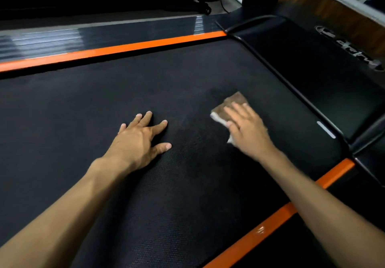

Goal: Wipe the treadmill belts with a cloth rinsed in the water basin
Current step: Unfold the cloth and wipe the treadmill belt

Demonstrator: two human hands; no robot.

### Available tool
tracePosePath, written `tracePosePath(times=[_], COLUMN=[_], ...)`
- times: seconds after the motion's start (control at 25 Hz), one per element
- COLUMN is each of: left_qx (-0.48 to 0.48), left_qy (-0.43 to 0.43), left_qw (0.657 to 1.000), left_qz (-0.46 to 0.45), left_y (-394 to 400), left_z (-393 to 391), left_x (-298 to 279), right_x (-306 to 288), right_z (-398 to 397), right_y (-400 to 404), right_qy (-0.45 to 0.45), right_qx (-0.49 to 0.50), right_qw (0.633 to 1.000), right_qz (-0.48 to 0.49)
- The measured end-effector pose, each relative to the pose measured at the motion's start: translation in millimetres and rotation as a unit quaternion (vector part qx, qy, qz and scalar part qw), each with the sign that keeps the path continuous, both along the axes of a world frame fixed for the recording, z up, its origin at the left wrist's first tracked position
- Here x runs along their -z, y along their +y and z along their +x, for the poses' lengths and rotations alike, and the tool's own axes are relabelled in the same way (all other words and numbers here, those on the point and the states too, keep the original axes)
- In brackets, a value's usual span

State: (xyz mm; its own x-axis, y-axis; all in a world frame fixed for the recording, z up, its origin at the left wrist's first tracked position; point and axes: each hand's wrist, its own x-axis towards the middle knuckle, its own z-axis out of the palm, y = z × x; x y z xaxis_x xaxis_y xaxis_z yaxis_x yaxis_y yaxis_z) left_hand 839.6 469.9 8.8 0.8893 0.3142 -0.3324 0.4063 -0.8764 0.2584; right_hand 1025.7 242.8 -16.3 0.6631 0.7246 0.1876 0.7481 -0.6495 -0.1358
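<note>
The black textured treadmill belt (104,111) fills most of the view. My right hand (248,130) lies flat with straight fingers on a folded brown and white cloth (233,101), pressing it onto the belt near the front motor cover. The cloth's edges show beyond my fingertips and by my thumb; my palm covers the rest. A darker damp patch shows on the belt around and left of the cloth. My left hand (141,140) rests flat on the belt with fingers spread, to the left of the cloth and apart from it. No water basin is in view.
Orange side rails run along the far edge (116,49) and the near right edge (270,224) of the belt. The black motor cover (312,76) with a logo sits at the right. A wood-panelled wall (333,7) lies beyond it.
</note>
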Motion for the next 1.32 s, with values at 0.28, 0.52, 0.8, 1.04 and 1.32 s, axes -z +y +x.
tracePosePath(times=[0.28, 0.52, 0.8, 1.04, 1.32], left_qx=[0.008, 0.005, -0.046, -0.045, -0.036], left_qy=[-0.003, 0.013, 0.003, 0.003, 0.008], left_qw=[1.0, 1.0, 0.999, 0.999, 0.999], left_qz=[0.026, 0.021, -0.006, -0.01, -0.015], left_y=[-2, 0, -17, -15, -12], left_z=[-2, 1, 12, 7, 4], left_x=[1, -5, -14, -9, -11], right_x=[-12, 1, 1, -7, -15], right_z=[-97, 31, 68, -55, -67], right_y=[-72, -113, -113, -100, -104], right_qy=[0.101, 0.059, 0.07, 0.11, 0.126], right_qx=[-0.217, -0.075, 0.164, -0.058, -0.064], right_qw=[0.967, 0.993, 0.984, 0.992, 0.99], right_qz=[-0.089, -0.062, -0.021, -0.017, -0.018])
